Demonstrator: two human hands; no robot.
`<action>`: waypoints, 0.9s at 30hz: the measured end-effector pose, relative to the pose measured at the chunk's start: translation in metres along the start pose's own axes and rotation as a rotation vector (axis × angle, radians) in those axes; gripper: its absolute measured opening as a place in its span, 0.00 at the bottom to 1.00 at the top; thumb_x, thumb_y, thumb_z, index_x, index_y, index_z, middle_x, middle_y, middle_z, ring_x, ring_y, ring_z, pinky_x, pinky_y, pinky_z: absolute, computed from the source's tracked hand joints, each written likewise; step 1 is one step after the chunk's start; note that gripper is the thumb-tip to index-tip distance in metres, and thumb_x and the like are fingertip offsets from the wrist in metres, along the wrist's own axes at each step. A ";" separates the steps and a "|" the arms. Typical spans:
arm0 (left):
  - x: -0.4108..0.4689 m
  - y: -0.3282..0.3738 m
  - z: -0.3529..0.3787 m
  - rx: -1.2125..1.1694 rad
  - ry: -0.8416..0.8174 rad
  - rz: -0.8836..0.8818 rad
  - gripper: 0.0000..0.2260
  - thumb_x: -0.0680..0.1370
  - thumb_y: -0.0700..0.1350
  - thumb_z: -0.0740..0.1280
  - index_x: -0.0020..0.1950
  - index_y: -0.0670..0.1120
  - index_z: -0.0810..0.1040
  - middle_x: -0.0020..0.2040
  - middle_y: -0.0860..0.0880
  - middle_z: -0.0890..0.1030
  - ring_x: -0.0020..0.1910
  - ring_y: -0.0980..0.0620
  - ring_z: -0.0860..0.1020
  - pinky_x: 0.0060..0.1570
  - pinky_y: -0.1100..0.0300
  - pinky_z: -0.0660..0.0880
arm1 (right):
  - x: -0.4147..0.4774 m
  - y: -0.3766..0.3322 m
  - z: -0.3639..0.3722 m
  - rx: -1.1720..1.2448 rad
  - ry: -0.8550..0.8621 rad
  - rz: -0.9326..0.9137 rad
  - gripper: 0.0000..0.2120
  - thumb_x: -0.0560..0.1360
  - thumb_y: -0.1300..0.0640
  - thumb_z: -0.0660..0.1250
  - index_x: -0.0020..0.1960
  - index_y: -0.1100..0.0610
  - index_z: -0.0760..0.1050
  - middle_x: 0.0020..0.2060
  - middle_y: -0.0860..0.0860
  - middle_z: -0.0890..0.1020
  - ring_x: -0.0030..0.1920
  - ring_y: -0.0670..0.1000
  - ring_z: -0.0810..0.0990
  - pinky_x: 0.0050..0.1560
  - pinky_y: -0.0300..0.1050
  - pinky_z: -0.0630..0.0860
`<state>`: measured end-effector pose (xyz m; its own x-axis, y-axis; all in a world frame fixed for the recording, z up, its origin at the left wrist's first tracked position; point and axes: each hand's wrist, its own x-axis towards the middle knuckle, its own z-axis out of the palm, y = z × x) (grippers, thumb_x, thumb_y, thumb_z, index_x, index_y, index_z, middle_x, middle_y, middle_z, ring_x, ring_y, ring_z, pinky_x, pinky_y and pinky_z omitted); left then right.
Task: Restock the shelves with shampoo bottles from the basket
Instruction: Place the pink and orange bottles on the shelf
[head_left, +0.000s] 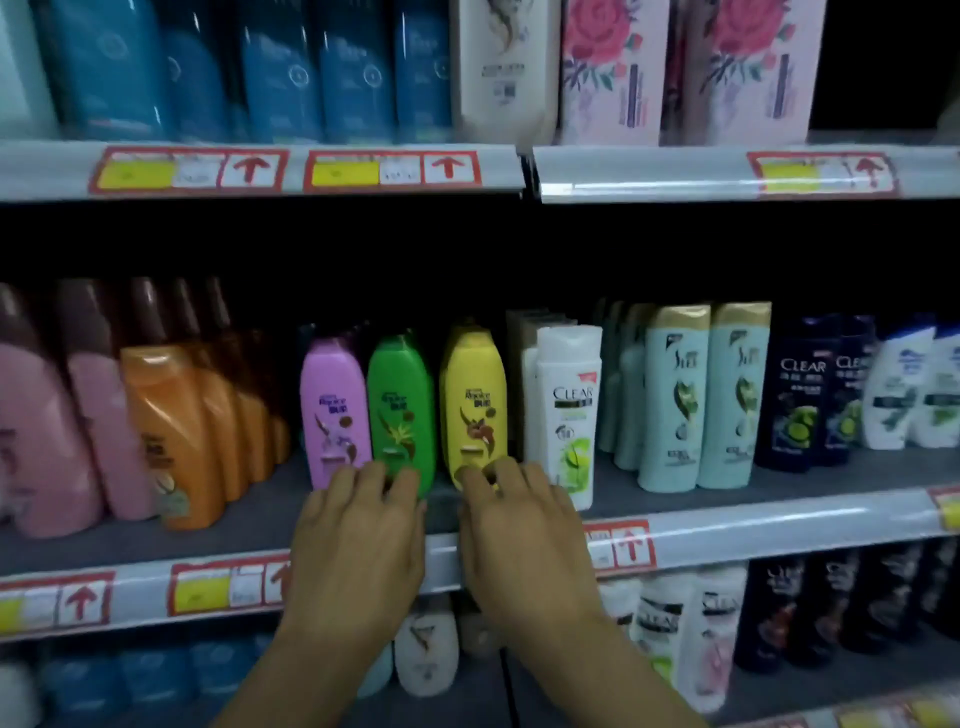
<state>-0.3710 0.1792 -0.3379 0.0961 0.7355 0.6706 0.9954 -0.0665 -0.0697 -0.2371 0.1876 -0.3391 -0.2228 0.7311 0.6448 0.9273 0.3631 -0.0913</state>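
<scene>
Your right hand (519, 525) is touching the base of the yellow bottle (474, 405) with curled fingertips, your left hand (363, 540) likewise resting at the green bottle (401, 410); both are standing on the middle shelf (753, 525). Keep them upright, labels forward.

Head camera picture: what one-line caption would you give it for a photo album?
Two hands, left and right, touch the bases of the green bottle and yellow bottle on a shampoo shelf.
</scene>
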 end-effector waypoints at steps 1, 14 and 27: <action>-0.007 0.007 -0.001 0.008 0.000 0.025 0.07 0.69 0.43 0.73 0.43 0.44 0.78 0.39 0.43 0.78 0.39 0.40 0.77 0.35 0.50 0.73 | -0.011 0.006 -0.003 -0.024 -0.020 0.003 0.14 0.65 0.58 0.72 0.50 0.53 0.79 0.42 0.52 0.80 0.43 0.55 0.79 0.39 0.47 0.75; -0.144 0.181 0.062 -0.164 -0.330 0.445 0.10 0.77 0.47 0.63 0.55 0.43 0.76 0.47 0.43 0.77 0.49 0.39 0.74 0.44 0.48 0.70 | -0.241 0.184 -0.037 -0.223 -0.460 0.280 0.14 0.78 0.55 0.59 0.63 0.55 0.71 0.56 0.55 0.74 0.56 0.62 0.75 0.48 0.53 0.75; -0.240 0.329 0.254 -0.340 -1.272 0.341 0.09 0.74 0.45 0.64 0.52 0.46 0.77 0.54 0.41 0.80 0.54 0.40 0.79 0.48 0.54 0.75 | -0.359 0.323 0.117 0.056 -1.262 0.542 0.17 0.77 0.55 0.62 0.64 0.58 0.73 0.62 0.62 0.77 0.63 0.60 0.76 0.60 0.48 0.73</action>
<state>-0.0685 0.1518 -0.7096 0.4470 0.7447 -0.4956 0.8938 -0.3940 0.2141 0.1075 0.1098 -0.6888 0.0121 0.8004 -0.5994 0.9786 -0.1327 -0.1574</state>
